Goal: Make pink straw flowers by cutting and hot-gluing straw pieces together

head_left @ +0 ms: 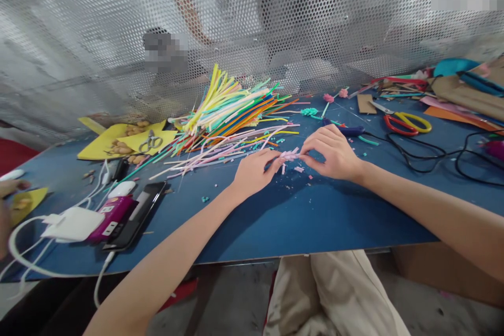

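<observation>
My left hand [258, 170] pinches the left end of a small lilac pipe-cleaner piece [290, 154] between thumb and fingers. My right hand [333, 152] pinches its right end, so the piece spans the gap just above the table. It looks like a stem with several short bits across it. Loose lilac snippets [299, 169] lie right below. Behind my hands rests a large bundle of coloured pipe cleaners [232, 102], with lilac strands [208, 152] spread at its front. A dark blue tool with a black cord [346, 130], perhaps a glue gun, lies behind my right hand.
Scissors with red and yellow handles [407, 122] lie at the right. On the left are a phone [137, 215], a purple power strip [114, 218] and a white charger [74, 223] with cables. Another person's hand [11, 189] shows at the far left. A perforated metal screen [244, 21] stands behind.
</observation>
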A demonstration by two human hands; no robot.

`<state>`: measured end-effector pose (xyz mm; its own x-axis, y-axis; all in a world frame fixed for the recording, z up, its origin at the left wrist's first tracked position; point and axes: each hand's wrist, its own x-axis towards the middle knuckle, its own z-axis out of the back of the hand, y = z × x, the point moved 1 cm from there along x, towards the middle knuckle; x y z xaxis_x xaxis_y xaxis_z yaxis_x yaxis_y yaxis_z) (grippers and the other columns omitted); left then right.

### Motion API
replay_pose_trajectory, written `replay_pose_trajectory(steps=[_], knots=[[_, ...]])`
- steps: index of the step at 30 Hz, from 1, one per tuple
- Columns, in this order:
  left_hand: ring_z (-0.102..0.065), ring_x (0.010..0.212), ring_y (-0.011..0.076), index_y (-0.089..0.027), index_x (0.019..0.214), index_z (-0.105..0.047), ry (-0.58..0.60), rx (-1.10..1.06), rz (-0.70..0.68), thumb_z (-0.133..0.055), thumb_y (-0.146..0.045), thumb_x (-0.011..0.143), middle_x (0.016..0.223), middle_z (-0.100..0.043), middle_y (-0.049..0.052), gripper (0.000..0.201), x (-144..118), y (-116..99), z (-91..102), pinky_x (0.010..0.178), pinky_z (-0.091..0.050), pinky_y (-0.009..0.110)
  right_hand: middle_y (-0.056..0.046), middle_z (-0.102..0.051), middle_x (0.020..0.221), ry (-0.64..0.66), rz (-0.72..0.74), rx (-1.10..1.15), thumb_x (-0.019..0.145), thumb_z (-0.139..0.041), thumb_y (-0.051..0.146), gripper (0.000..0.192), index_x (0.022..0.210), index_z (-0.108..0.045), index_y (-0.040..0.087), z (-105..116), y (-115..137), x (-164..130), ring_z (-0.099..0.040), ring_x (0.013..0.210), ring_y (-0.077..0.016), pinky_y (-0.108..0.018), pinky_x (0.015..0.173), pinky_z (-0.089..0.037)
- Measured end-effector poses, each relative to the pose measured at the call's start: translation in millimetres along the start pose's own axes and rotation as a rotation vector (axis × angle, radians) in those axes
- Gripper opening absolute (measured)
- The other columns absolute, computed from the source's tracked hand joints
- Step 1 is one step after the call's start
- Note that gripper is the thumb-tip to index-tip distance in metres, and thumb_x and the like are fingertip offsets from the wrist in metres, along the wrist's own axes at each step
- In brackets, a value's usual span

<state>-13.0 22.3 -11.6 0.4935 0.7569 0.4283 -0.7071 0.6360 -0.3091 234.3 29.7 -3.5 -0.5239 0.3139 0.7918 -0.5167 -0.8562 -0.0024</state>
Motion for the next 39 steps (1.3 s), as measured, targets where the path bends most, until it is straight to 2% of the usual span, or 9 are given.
replay_pose_trajectory(steps=[7, 18, 20, 22, 24, 28, 32, 36, 39], knots=[[-0.072, 0.096, 0.0240, -0.026, 0.108, -0.071, -0.016, -0.036, 0.027, -0.046, -0.047, 0.104, 0.108, -0.076, 0.007, 0.033, 0.5, 1.9, 0.5, 0.080, -0.056, 0.039, -0.001, -0.075, 0.094, 0.045, -0.010, 0.018, 0.095, -0.065, 0.028, 0.006, 0.095, -0.067, 0.022, 2.1, -5.0, -0.9, -0.064, 0.086, -0.0181, -0.037, 0.081, -0.043], [-0.072, 0.087, 0.0214, -0.023, 0.103, -0.073, 0.047, -0.045, 0.004, -0.044, -0.045, 0.104, 0.101, -0.077, 0.007, 0.037, 2.8, 4.1, 3.0, 0.078, -0.053, 0.035, -0.004, -0.074, 0.098, 0.103, 0.028, 0.070, 0.100, -0.059, 0.026, 0.010, 0.100, -0.067, 0.020, -2.0, -13.1, -1.9, -0.065, 0.089, -0.0175, -0.033, 0.076, -0.045], [-0.072, 0.090, 0.0215, -0.025, 0.107, -0.073, 0.026, 0.005, 0.004, -0.045, -0.046, 0.104, 0.101, -0.078, 0.005, 0.035, 5.4, 6.2, 8.9, 0.084, -0.053, 0.036, -0.004, -0.074, 0.098, 0.092, 0.027, 0.089, 0.100, -0.058, 0.025, 0.010, 0.101, -0.067, 0.020, -1.6, -13.1, -2.2, -0.065, 0.090, -0.0175, -0.033, 0.077, -0.046], [-0.071, 0.106, 0.0241, -0.028, 0.113, -0.072, -0.046, 0.112, 0.010, -0.052, -0.050, 0.101, 0.112, -0.076, 0.004, 0.032, 10.4, 13.2, 20.5, 0.098, -0.049, 0.039, -0.004, -0.074, 0.097, 0.074, 0.019, 0.108, 0.099, -0.059, 0.024, 0.010, 0.100, -0.068, 0.020, -0.1, -12.7, -2.3, -0.066, 0.090, -0.0176, -0.033, 0.078, -0.047], [-0.064, 0.122, 0.0263, -0.027, 0.121, -0.068, -0.138, 0.165, 0.058, -0.057, -0.054, 0.097, 0.126, -0.071, 0.005, 0.038, 17.9, 27.2, 36.3, 0.107, -0.045, 0.041, -0.004, -0.074, 0.096, 0.059, 0.008, 0.123, 0.098, -0.060, 0.023, 0.009, 0.098, -0.069, 0.020, 1.8, -12.7, -2.4, -0.066, 0.089, -0.0176, -0.033, 0.077, -0.047], [-0.056, 0.130, 0.0294, -0.020, 0.138, -0.054, -0.217, 0.203, 0.222, -0.068, -0.060, 0.088, 0.140, -0.060, 0.012, 0.066, 40.0, 70.9, 67.3, 0.112, -0.043, 0.044, -0.005, -0.074, 0.095, 0.053, -0.013, 0.141, 0.097, -0.062, 0.023, 0.008, 0.097, -0.069, 0.020, 3.6, -14.0, -2.7, -0.066, 0.088, -0.0181, -0.034, 0.077, -0.048], [-0.040, 0.140, 0.0380, -0.011, 0.149, -0.039, -0.132, 0.317, 0.265, -0.079, -0.065, 0.075, 0.154, -0.041, 0.020, 0.100, 75.6, 116.1, 85.3, 0.119, -0.031, 0.056, -0.004, -0.074, 0.094, 0.069, -0.031, 0.164, 0.095, -0.063, 0.023, 0.008, 0.097, -0.070, 0.020, 2.5, -14.8, -3.1, -0.066, 0.088, -0.0184, -0.035, 0.077, -0.048], [-0.026, 0.147, 0.0490, -0.017, 0.155, -0.032, 0.006, 0.368, 0.454, -0.081, -0.077, 0.062, 0.161, -0.027, 0.020, 0.121, 116.7, 156.9, 92.9, 0.119, -0.026, 0.062, -0.004, -0.074, 0.094, 0.077, -0.034, 0.164, 0.096, -0.062, 0.024, 0.008, 0.095, -0.069, 0.020, 2.5, -14.4, -2.4, -0.066, 0.088, -0.0181, -0.034, 0.077, -0.048], [-0.019, 0.149, 0.0519, -0.007, 0.155, -0.028, 0.099, 0.293, 0.551, -0.084, -0.082, 0.050, 0.162, -0.022, 0.028, 0.141, 137.7, 182.2, 94.0, 0.119, -0.023, 0.065, -0.004, -0.074, 0.093, 0.075, -0.028, 0.154, 0.097, -0.062, 0.024, 0.008, 0.095, -0.068, 0.020, 3.6, -14.8, -1.3, -0.065, 0.087, -0.0177, -0.034, 0.076, -0.047]])
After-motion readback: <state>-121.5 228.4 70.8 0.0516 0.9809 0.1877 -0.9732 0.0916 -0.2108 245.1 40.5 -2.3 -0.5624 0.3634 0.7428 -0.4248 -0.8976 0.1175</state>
